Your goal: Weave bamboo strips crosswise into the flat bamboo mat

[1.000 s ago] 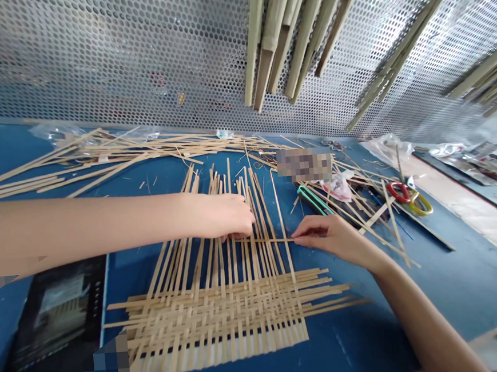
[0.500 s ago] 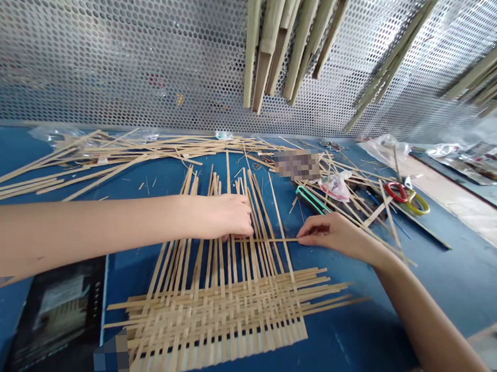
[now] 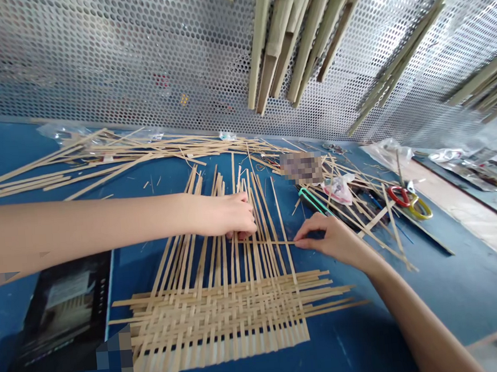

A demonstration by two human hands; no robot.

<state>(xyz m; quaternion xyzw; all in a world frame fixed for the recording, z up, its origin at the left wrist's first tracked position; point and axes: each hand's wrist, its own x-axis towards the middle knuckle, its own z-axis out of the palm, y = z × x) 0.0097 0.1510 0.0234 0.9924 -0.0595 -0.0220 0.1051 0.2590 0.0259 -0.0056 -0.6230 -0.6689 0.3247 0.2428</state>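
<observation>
A partly woven bamboo mat [image 3: 215, 314] lies on the blue table, its long upright strips fanning away from me. Across those strips runs a thin bamboo strip [image 3: 274, 242], held beyond the woven part. Thumb and forefinger of my right hand [image 3: 323, 237] pinch its right end. My left hand [image 3: 229, 215] is closed over the middle of the upright strips, its fingers curled down near the strip's left part. What exactly those fingers grip is hidden beneath the hand.
Loose bamboo strips [image 3: 151, 150] lie along the back. To the right are a green utility knife [image 3: 313, 201], scissors with red and yellow handles [image 3: 417, 206] and a plastic bag [image 3: 339, 190]. A dark screen-like panel [image 3: 65, 315] lies at left. Bamboo pieces [image 3: 273, 58] hang on the perforated metal wall [image 3: 105, 65].
My right hand has shifted slightly left with the strip's end, closer to my left hand. My left hand stays over the upright strips. The whole view has shifted slightly.
</observation>
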